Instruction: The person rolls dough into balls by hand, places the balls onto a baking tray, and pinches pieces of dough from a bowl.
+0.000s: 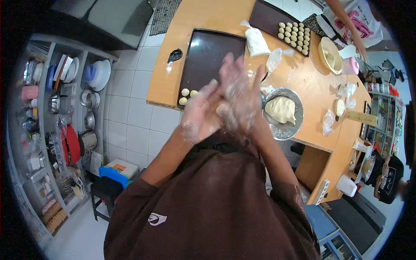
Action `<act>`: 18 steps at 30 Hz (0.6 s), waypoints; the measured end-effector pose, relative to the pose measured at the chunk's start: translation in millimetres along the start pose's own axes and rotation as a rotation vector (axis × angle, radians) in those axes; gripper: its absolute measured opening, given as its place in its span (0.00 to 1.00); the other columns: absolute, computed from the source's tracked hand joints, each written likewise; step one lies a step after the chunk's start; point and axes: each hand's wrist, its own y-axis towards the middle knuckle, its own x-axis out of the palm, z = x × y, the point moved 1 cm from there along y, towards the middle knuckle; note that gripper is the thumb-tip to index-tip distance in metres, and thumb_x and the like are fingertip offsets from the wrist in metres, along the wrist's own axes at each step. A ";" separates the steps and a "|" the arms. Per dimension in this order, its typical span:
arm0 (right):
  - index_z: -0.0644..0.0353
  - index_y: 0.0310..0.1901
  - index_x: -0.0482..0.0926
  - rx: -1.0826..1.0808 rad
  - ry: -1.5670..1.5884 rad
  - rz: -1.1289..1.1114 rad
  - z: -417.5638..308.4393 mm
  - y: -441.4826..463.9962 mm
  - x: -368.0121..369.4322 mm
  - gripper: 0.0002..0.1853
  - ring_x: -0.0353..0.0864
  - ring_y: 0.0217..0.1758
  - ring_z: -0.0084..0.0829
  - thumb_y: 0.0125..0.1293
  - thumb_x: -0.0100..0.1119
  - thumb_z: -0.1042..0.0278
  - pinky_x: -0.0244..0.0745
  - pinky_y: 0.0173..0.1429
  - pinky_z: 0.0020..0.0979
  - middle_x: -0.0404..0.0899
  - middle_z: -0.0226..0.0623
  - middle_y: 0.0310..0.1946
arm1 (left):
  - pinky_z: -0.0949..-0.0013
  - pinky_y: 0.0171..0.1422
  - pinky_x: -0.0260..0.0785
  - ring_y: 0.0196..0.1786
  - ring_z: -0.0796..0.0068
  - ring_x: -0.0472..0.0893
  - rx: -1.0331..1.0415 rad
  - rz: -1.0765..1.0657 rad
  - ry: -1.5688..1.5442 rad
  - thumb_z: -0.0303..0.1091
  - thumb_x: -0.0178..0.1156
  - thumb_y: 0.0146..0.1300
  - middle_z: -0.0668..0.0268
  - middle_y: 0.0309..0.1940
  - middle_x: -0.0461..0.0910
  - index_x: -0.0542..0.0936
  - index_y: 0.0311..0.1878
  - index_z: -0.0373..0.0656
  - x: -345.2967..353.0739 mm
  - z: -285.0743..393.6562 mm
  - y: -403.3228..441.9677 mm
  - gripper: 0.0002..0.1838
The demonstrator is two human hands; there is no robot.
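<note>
My left hand (200,113), dusted with flour, is turned palm up with a small dough ball (222,110) at its fingers. Over it lies my right hand (242,93), floury and smeared by motion, pressing the ball between the two palms. Part of the dough is hidden by the hands. Just right of them, a metal bowl (299,123) holds a large lump of dough (281,109). Behind my left hand, a dark baking tray (212,47) carries several dough balls (185,92) in its near left corner.
A second tray (268,17) with rows of dough balls stands at the back, near a bag of flour (256,42) and a yellow bowl (330,54). Another person's arm (346,21) reaches in there. Shelves (47,95) with kitchenware line the left; another person (388,177) is at far right.
</note>
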 end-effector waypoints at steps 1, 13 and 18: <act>0.67 0.73 0.59 -0.160 -0.123 0.039 -8.1 5.4 -14.3 0.35 0.43 0.83 0.46 0.75 0.42 0.47 0.26 0.79 0.67 0.55 0.47 0.77 | 0.58 0.82 0.46 0.73 0.62 0.67 0.082 -0.011 0.097 0.54 0.41 0.78 0.56 0.72 0.65 0.52 0.79 0.44 -3.3 0.1 9.6 0.35; 0.63 0.75 0.57 -0.256 -0.033 -0.160 -41.7 4.9 -6.8 0.39 0.45 0.82 0.49 0.68 0.44 0.46 0.26 0.79 0.67 0.53 0.49 0.78 | 0.58 0.82 0.46 0.80 0.67 0.54 0.219 -0.119 0.374 0.56 0.39 0.76 0.57 0.80 0.51 0.47 0.80 0.43 -3.8 -1.4 2.0 0.38; 0.61 0.76 0.56 -0.125 -0.116 0.047 -9.9 22.6 -9.6 0.40 0.47 0.82 0.45 0.70 0.43 0.41 0.28 0.78 0.68 0.53 0.49 0.78 | 0.59 0.83 0.41 0.80 0.69 0.53 0.021 0.085 0.344 0.56 0.35 0.77 0.55 0.80 0.48 0.46 0.80 0.40 -10.7 -14.2 -6.3 0.38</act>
